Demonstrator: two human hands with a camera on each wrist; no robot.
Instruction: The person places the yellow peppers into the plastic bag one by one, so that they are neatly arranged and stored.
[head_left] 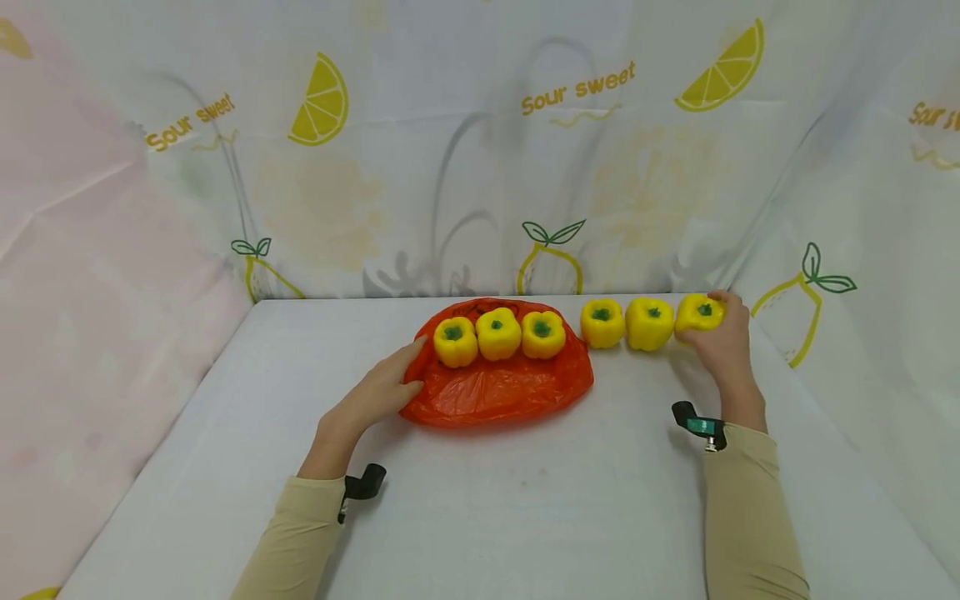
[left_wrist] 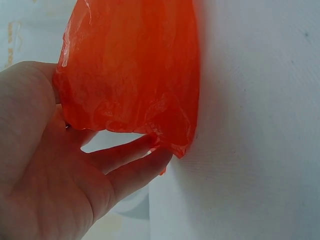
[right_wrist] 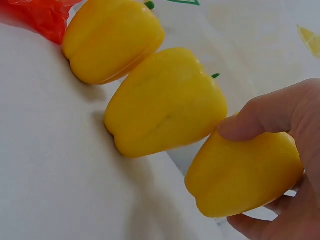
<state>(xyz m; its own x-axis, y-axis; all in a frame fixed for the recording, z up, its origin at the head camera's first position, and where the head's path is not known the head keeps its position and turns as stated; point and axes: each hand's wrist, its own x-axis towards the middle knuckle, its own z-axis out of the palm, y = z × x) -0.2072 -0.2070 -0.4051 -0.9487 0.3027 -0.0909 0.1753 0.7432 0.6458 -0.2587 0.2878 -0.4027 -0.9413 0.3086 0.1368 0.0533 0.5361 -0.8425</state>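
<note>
Pepper (head_left: 700, 314) at far right end of row, right hand (head_left: 723, 346) curled round it, thumb on top. Left hand (head_left: 375, 396) pinches bag (head_left: 498, 387) edge, likely steadying it. Three peppers (head_left: 498, 335) sit on bag, two (head_left: 626, 323) beside it.

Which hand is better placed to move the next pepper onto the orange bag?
Right. The right hand already grips the end yellow pepper of the three off the bag. The left hand holds the orange bag's edge, likely steadying it.
</note>
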